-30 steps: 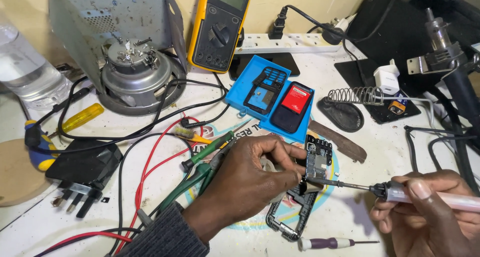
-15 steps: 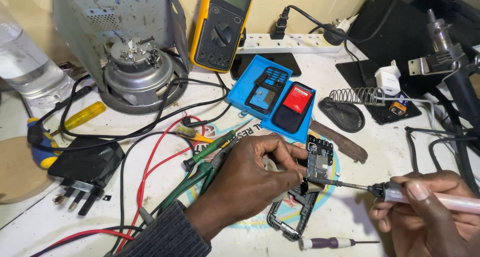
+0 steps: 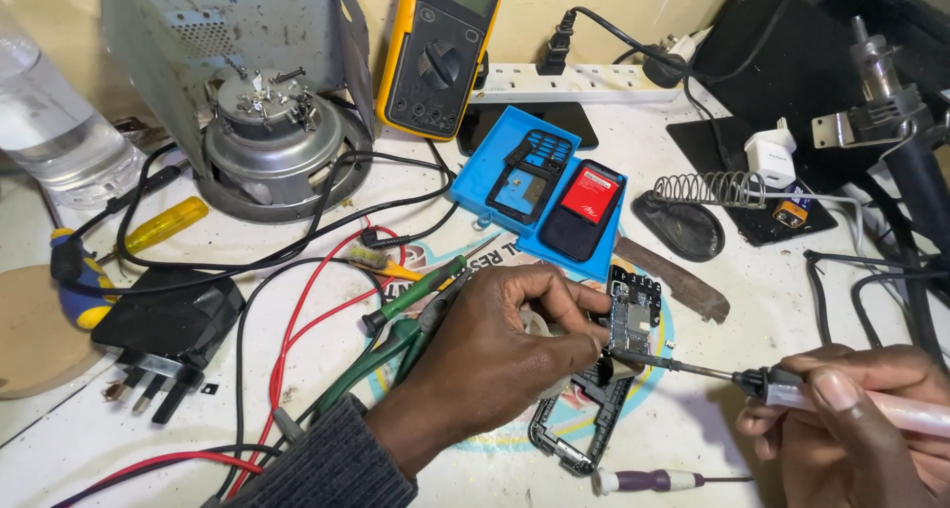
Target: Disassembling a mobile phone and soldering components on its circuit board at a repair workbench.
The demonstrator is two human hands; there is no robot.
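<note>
The left hand is closed narrowly, fingertips pinching a small green circuit board that carries rows of tiny metal parts. The board stands tilted over a black plastic phone frame, which lies flat on the white worktop under the hand. The right hand is wrapped around the pale pink handle of a soldering iron; its thin dark metal shaft runs left and the tip touches the lower edge of the board, just beside the left fingertips.

Count near the work: one purple-handled precision screwdriver lying below the frame; one blue plastic tray holding two items, a black keypad bezel and a phone back with a red label; one coiled wire iron stand on a dark oval base.

Further back: one yellow-cased multimeter leaning upright, one round grey metal motor with loose screws on top, one white power strip, one black three-pin plug adapter, one clear water bottle. Red and black leads loop across the worktop; I cannot tell their number.
</note>
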